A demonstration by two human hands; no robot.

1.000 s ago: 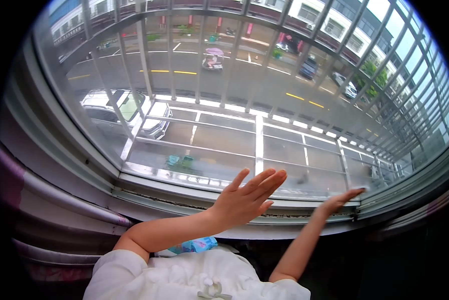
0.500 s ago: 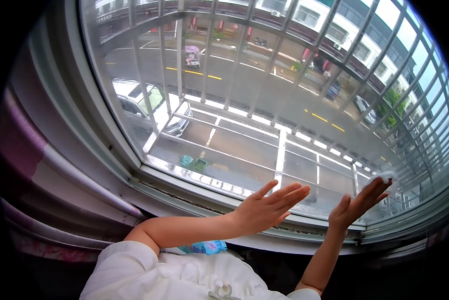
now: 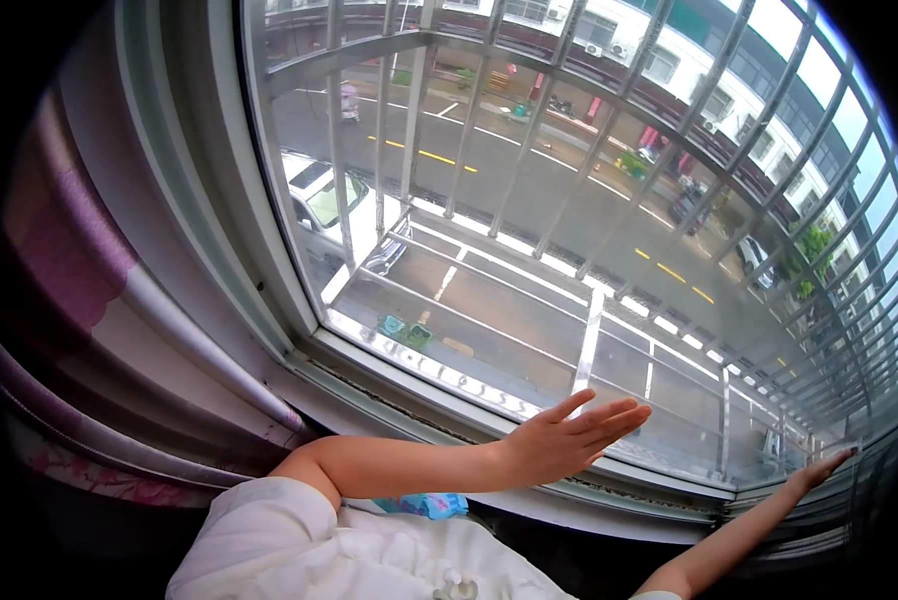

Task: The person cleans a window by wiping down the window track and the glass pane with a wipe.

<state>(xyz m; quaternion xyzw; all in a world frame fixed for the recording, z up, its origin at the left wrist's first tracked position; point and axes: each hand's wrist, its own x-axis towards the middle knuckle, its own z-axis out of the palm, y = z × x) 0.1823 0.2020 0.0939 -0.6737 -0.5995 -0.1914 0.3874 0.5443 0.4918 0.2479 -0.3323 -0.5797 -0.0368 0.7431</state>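
My left hand (image 3: 574, 442) hangs in the air in front of the window glass (image 3: 529, 350), fingers stretched and thumb apart, with nothing in it. My right hand (image 3: 824, 468) reaches far to the right, low on the glass near the window's right side. Its fingertips press a white cloth (image 3: 853, 447) to the pane; the cloth is mostly hidden by the fingers and blurred. Below my left forearm lies a blue patterned packet (image 3: 431, 505), partly covered by the arm.
A metal security grille (image 3: 591, 335) stands outside the glass. The window frame and sill track (image 3: 399, 420) run along the bottom. Pink and white curtains (image 3: 119, 290) hang at the left. Beyond are a street, a white car (image 3: 334, 205) and buildings.
My right hand has slid right and downward across the glass with the white cloth. My left hand appears slightly lower and further right, still open, as the whole view has shifted.
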